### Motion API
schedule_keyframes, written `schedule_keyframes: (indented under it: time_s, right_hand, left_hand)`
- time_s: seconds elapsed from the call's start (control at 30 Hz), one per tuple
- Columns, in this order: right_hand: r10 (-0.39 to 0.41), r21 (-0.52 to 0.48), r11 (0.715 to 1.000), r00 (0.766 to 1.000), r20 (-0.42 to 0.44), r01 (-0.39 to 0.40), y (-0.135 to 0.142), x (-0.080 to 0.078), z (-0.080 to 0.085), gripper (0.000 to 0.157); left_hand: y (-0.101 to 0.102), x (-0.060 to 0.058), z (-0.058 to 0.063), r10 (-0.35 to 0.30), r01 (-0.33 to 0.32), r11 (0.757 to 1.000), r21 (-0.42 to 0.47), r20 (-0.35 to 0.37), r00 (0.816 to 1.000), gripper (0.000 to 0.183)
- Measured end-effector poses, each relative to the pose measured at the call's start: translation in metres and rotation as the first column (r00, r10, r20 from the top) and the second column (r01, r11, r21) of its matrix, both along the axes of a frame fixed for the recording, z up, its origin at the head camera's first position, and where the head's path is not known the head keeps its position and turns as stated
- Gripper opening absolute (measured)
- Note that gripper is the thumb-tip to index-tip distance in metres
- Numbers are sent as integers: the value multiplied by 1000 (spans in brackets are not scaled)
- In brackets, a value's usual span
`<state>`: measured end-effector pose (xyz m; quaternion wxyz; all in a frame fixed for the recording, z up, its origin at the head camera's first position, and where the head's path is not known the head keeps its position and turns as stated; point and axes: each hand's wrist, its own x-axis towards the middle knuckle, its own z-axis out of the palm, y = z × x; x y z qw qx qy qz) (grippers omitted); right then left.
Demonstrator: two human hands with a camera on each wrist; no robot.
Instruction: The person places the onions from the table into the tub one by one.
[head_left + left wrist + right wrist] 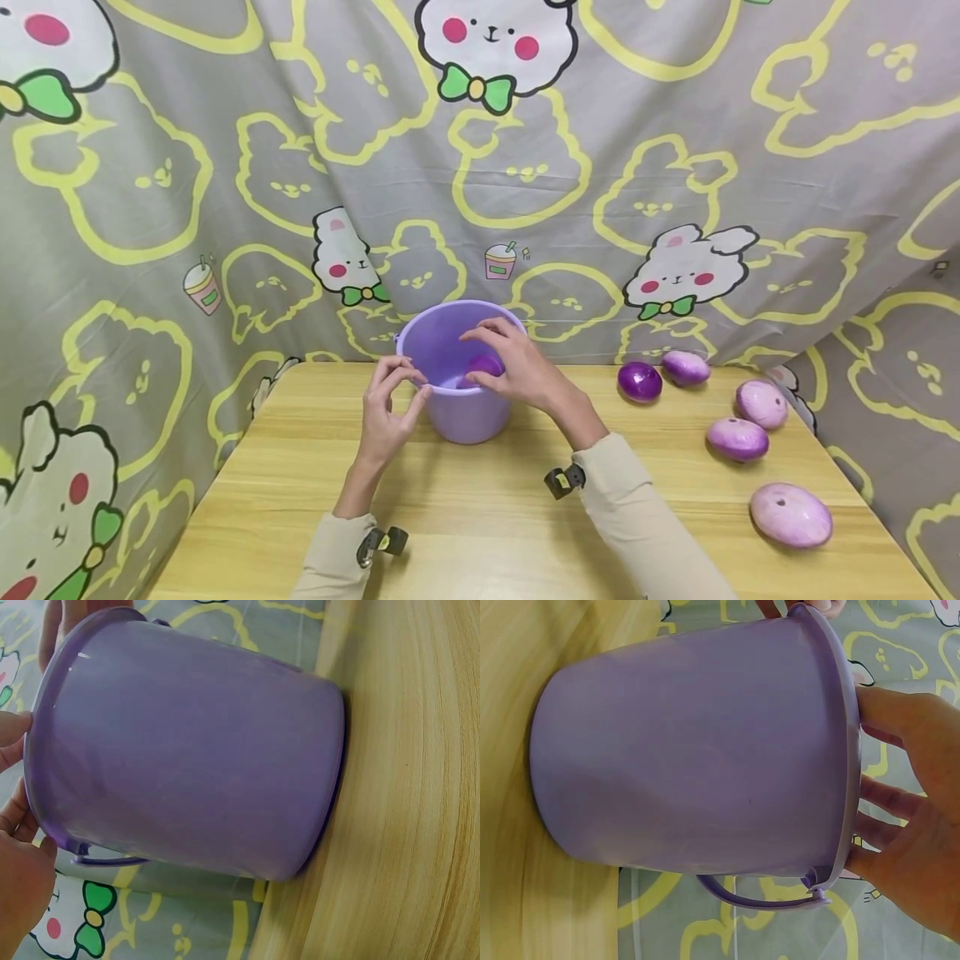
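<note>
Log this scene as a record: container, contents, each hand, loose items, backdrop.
Container: purple bucket, upright on wooden table
Contents: one purple object, partly hidden
Left hand: pinches the bucket's rim
Right hand: at the bucket's mouth; whether it holds anything is unclear
Loose items: five purple-pink oval objects, table's right side
Backdrop: grey cloth, yellow outlines, cartoon animals

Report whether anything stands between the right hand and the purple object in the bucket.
Nothing visible does. In the head view the right hand hangs over the open top of the bucket, and the purple object inside shows beside its thumb; contact is unclear.
</note>
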<state>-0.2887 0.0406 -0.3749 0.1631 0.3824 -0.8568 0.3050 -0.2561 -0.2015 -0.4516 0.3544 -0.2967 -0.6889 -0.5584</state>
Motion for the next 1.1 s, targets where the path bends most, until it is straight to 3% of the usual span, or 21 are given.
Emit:
schedule_keyframes:
  time_s: [0.37,0.53,1.1]
  right_hand:
    - [3,-4,1000,1000,3,-3,0,2,-1,46]
    - [-3,-13,1000,1000,5,3,2,3,-1,45]
    - [7,-113,994,1000,-1,-7,23,19,2,42]
  left_hand:
    - [0,2,1,15,-15,1000,-5,21,1000,23]
    - [0,0,-1,22,-22,1000,-10,-13,1000,22]
    - [2,2,3,19,-20,1000,-9,-23,1000,22]
